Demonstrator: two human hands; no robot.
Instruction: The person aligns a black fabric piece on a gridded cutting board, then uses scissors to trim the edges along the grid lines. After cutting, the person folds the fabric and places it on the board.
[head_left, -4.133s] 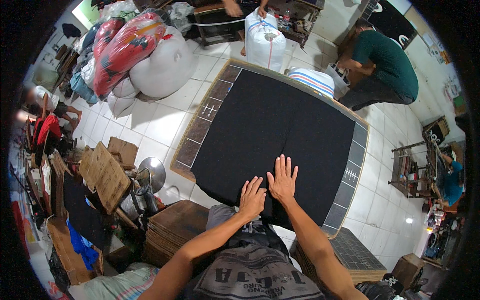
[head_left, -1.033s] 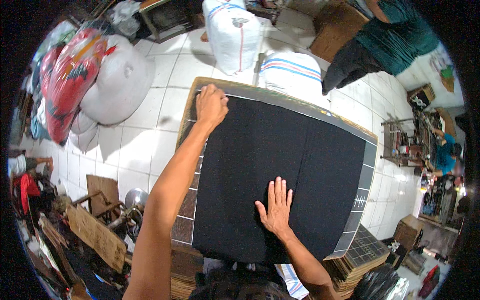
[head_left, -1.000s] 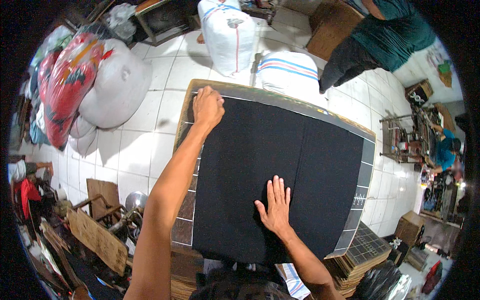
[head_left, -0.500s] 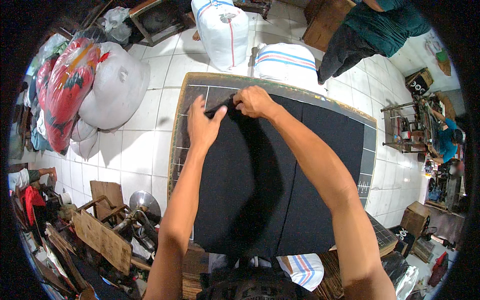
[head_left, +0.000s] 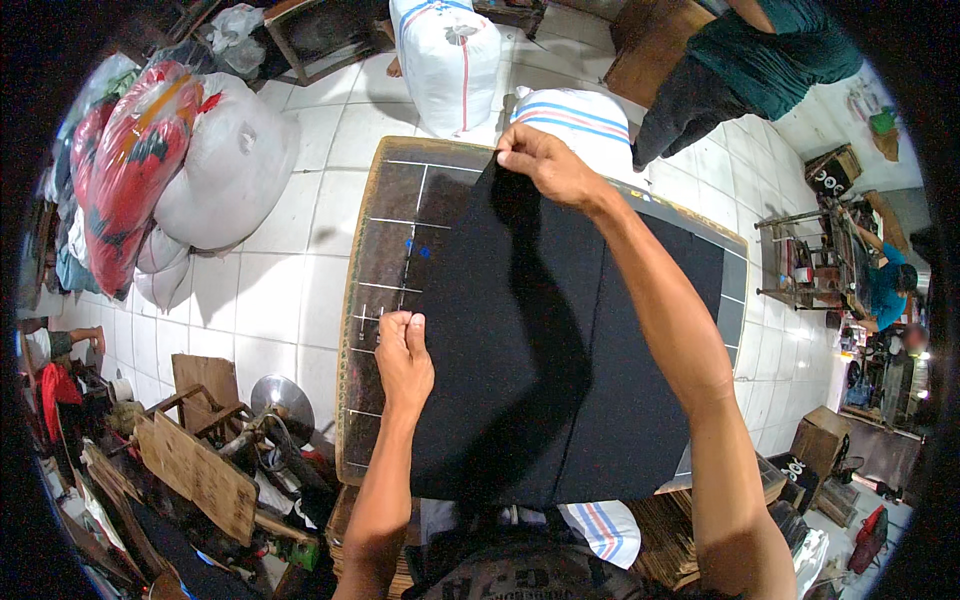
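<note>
A large piece of black fabric (head_left: 640,300) lies over a dark table board (head_left: 385,250) marked with white lines. My right hand (head_left: 548,168) pinches the fabric's far left corner and holds it raised near the board's far edge. Closer to me, my left hand (head_left: 405,362) is closed at the fabric's left edge, thumb on top, gripping the cloth there. Its fingertips are partly hidden. A lengthwise line, a fold or an edge, runs down the fabric right of its middle. My right arm's shadow falls across the cloth.
White sacks with coloured stripes (head_left: 575,118) stand beyond the table. Bulging bags (head_left: 235,165) are heaped at far left. Wooden pieces (head_left: 195,475) and a metal disc (head_left: 282,402) clutter the near left. A person in dark clothes (head_left: 745,75) is at far right; another (head_left: 885,290) sits farther right.
My right hand has moved away from me and to the right, lifting the fabric's corner. My left hand has come nearer and closed. More of the board's left side is uncovered.
</note>
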